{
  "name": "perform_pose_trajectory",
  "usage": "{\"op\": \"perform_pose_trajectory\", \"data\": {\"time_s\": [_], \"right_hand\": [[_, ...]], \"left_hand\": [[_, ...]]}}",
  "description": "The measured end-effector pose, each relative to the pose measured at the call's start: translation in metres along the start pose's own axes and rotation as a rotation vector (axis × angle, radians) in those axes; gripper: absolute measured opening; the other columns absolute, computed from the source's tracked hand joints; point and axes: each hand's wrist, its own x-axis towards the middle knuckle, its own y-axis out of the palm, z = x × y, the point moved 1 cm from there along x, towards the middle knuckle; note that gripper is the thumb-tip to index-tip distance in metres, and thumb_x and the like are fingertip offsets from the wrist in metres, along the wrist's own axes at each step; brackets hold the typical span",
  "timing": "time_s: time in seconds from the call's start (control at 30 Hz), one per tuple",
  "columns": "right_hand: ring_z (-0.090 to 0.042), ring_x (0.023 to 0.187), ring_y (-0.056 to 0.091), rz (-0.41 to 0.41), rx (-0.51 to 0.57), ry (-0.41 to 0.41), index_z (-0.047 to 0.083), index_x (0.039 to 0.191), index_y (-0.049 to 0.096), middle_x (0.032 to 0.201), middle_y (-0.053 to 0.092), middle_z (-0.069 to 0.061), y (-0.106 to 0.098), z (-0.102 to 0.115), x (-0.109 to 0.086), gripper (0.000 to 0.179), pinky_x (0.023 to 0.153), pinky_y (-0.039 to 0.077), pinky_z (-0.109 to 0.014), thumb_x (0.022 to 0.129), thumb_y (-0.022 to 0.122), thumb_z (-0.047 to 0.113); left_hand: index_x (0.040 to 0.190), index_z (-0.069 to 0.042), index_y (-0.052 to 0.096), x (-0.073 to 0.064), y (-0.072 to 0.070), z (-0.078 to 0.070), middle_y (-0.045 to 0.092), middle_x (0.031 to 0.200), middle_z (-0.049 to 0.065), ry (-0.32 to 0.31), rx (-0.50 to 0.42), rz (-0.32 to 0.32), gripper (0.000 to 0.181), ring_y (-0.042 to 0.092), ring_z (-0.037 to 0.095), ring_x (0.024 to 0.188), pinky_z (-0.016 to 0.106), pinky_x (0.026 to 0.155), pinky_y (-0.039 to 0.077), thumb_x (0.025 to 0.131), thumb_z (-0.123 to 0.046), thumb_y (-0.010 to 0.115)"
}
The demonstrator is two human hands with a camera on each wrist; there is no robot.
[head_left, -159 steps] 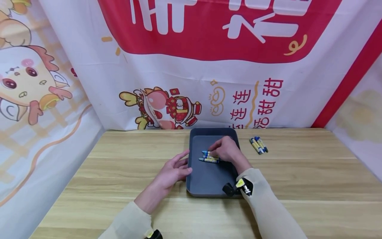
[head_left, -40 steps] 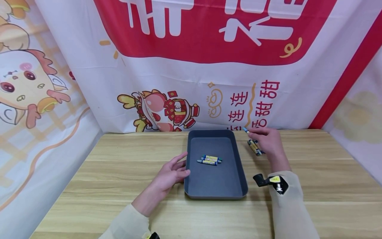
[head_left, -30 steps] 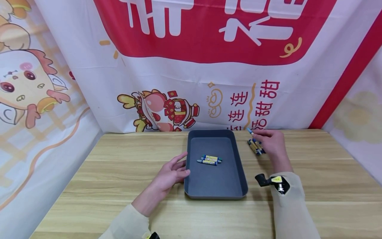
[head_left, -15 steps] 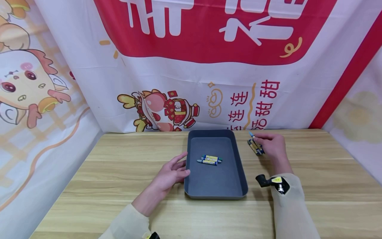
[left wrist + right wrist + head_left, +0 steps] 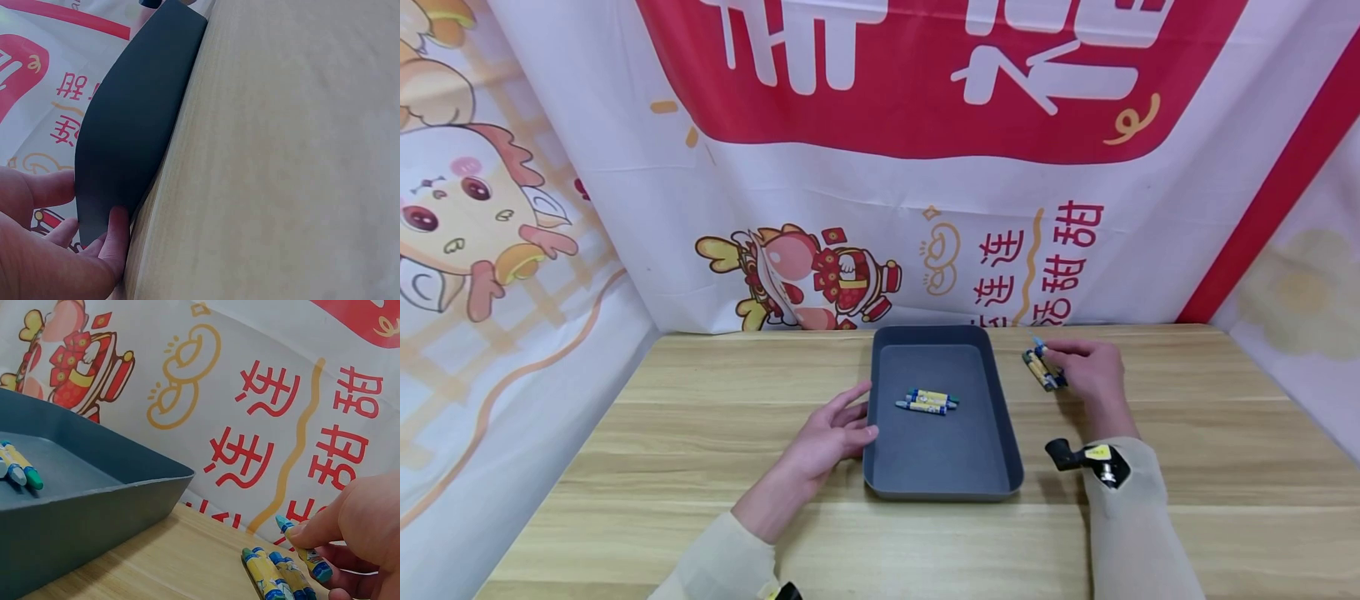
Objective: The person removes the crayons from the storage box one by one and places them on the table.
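Note:
My right hand (image 5: 1088, 371) pinches a light blue crayon (image 5: 310, 557) between thumb and fingers, its pointed tip up and toward the tray. The held crayon is close over a small group of crayons (image 5: 1036, 371) with yellow wrappers, lying side by side on the table right of the tray. My left hand (image 5: 823, 433) rests against the left wall of the dark grey tray (image 5: 943, 467), fingers spread and fairly straight; in the left wrist view its fingertips touch the outer wall (image 5: 131, 125). Inside the tray lie a few crayons (image 5: 927, 403), one with a green end, another with grey tips.
A wooden table (image 5: 722, 392) bears the tray, whose far end is near the back cloth (image 5: 820, 192) printed with red characters and a cartoon figure. More printed cloth (image 5: 482, 275) hangs at the left side.
My right hand was in the tray at the crayons; it has since gone right with the light blue crayon and lowered it toward the group on the table. The left hand stays at the tray.

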Motion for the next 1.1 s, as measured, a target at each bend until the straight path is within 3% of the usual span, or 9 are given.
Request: {"op": "perform_pose_trajectory", "data": {"time_s": [0.53,1.1], "right_hand": [[-0.034,0.141,0.051,-0.025,-0.042,0.100,0.016,0.142,0.068,0.154,0.060,-0.016,-0.008,-0.007,0.004,0.039,0.108,0.044,-0.046,0.105,0.066,0.027],[-0.040,0.143,0.049,-0.046,-0.090,0.099,0.009,0.139,0.069,0.152,0.060,-0.020,-0.008,-0.014,0.007,0.037,0.118,0.038,-0.057,0.106,0.064,0.026]], "left_hand": [[0.163,-0.026,0.045,0.001,-0.001,0.001,0.048,0.163,0.020,0.002,-0.009,0.001,0.070,0.058,0.035,0.143,0.041,0.105,0.059,0.101,-0.003,0.068],[0.164,-0.023,0.042,-0.002,-0.001,0.000,0.047,0.163,0.022,0.013,-0.012,0.019,0.071,0.056,0.036,0.144,0.041,0.106,0.058,0.101,-0.002,0.067]]}}
